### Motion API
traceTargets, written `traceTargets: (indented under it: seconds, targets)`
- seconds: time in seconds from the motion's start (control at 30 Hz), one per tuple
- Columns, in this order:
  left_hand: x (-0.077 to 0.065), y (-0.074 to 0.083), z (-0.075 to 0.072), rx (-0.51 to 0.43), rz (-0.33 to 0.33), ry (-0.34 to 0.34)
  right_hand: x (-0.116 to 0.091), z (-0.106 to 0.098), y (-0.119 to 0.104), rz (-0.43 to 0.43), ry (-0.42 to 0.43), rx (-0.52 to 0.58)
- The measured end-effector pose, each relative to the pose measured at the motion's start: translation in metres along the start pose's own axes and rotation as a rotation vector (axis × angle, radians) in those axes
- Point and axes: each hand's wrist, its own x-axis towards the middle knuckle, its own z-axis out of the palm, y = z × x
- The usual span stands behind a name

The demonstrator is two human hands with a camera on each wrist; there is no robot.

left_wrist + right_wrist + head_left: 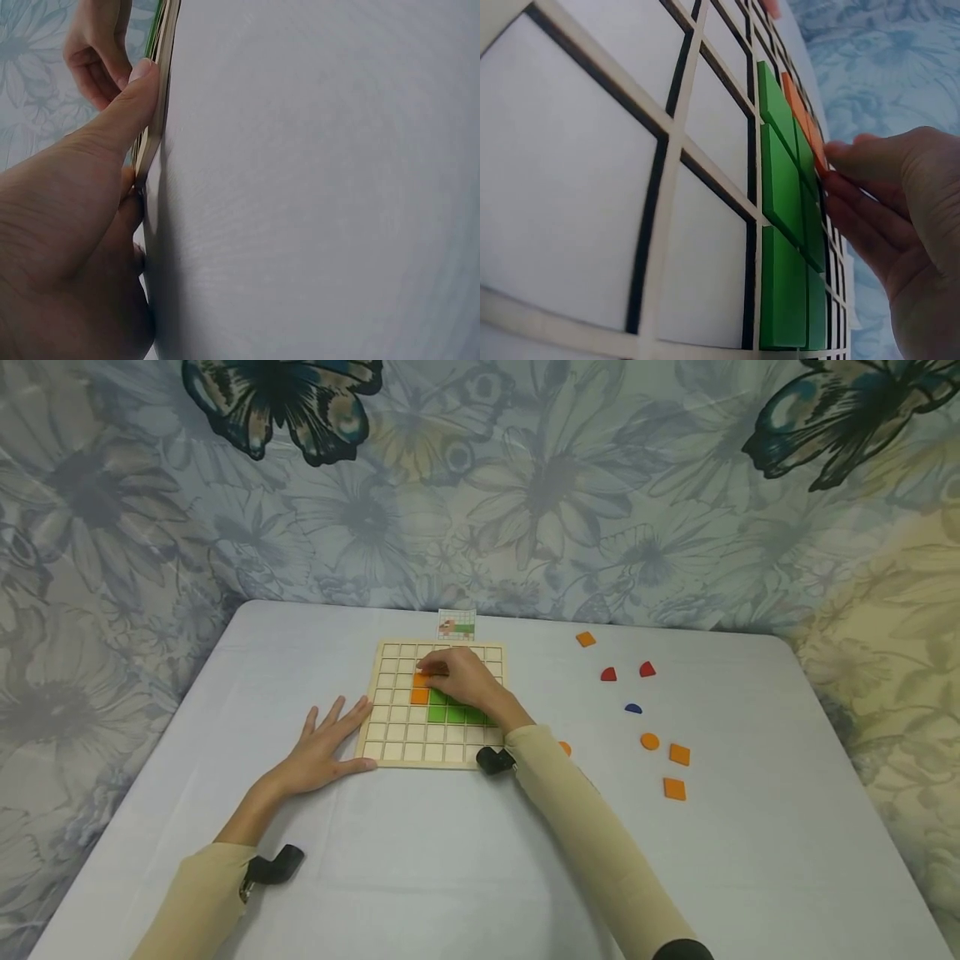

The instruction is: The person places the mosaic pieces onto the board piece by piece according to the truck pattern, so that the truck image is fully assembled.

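Note:
A wooden grid board lies on the white table. My left hand is spread at its left side, with fingertips and thumb touching the edge; the left wrist view shows the thumb on the board's rim. My right hand reaches over the board and pinches an orange square tile at its upper middle, partly hidden by the fingers. Directly below sits another orange square tile. Several green square tiles fill neighbouring cells to the right, partly covered by the right hand and forearm in the head view.
A small pattern card lies behind the board. Loose on the right are orange squares, an orange circle, red pieces and a blue half-circle. Another orange piece is partly hidden by the right sleeve.

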Motion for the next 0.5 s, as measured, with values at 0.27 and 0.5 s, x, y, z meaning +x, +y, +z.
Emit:
traceTargets:
  seconds: [0.27, 0.5]
  targets:
    - [0.001, -0.001, 0.002, -0.004, 0.013, 0.009, -0.005, -0.006, 0.001, 0.006, -0.006, 0.014]
    - [0.001, -0.002, 0.002, 0.006, -0.006, -0.002, -0.016, -0.021, 0.006, -0.023, 0.004, 0.040]
